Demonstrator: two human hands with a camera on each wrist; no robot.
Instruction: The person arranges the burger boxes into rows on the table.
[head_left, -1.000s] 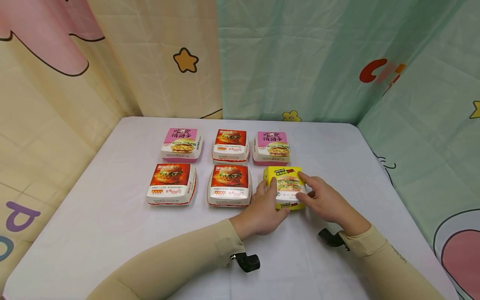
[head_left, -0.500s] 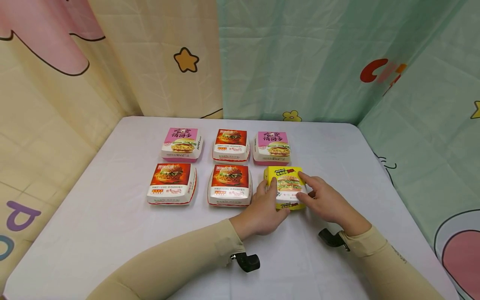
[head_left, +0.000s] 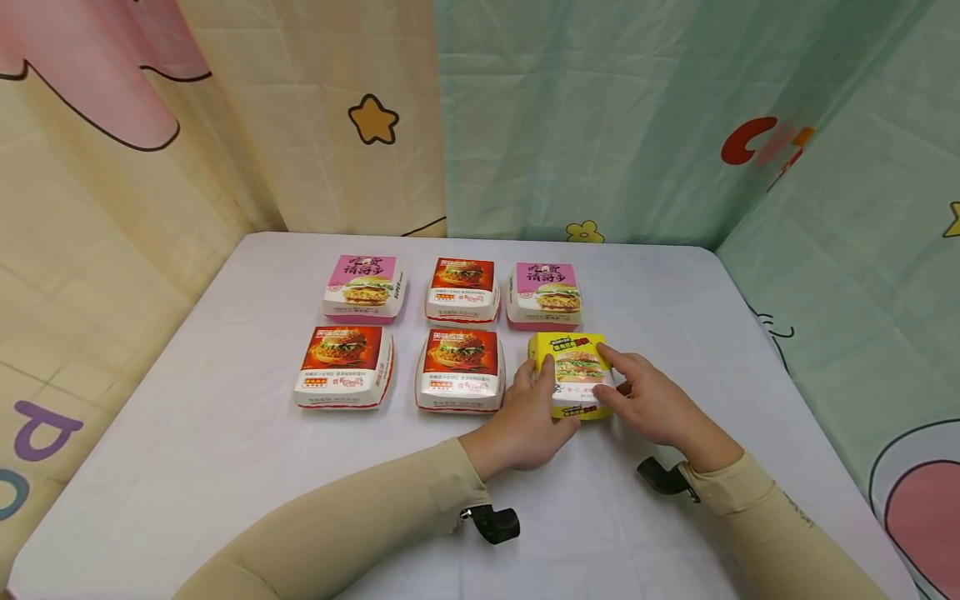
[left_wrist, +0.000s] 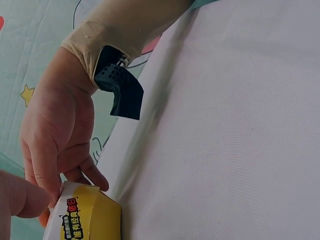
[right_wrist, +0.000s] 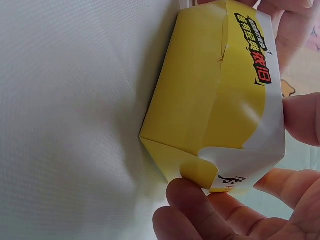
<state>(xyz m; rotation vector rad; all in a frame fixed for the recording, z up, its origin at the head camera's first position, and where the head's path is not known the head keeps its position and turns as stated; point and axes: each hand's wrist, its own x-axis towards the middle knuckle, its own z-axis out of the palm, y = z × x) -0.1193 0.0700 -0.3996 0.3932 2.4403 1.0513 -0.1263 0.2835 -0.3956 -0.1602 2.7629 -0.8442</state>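
In the head view a yellow and white burger box point(head_left: 576, 367) rests on the table at the right end of the front row. My left hand point(head_left: 522, 427) holds its left side, with the thumb by the front edge. From the right, my right hand point(head_left: 651, 402) grips the same box, with a thumb over the top. The right wrist view shows the burger box point(right_wrist: 215, 85) from its yellow front, with right-hand fingertips curled at a lower corner. In the left wrist view a left-hand digit point(left_wrist: 22, 197) reaches the box's top.
Left of the yellow box stand two red and white burger boxes point(head_left: 461, 372), point(head_left: 343, 369). Behind them are a pink burger box point(head_left: 363, 290), a red one point(head_left: 462, 292) and another pink one point(head_left: 543, 297). A white cloth covers the table point(head_left: 225, 467); printed curtains point(head_left: 570, 117) surround it.
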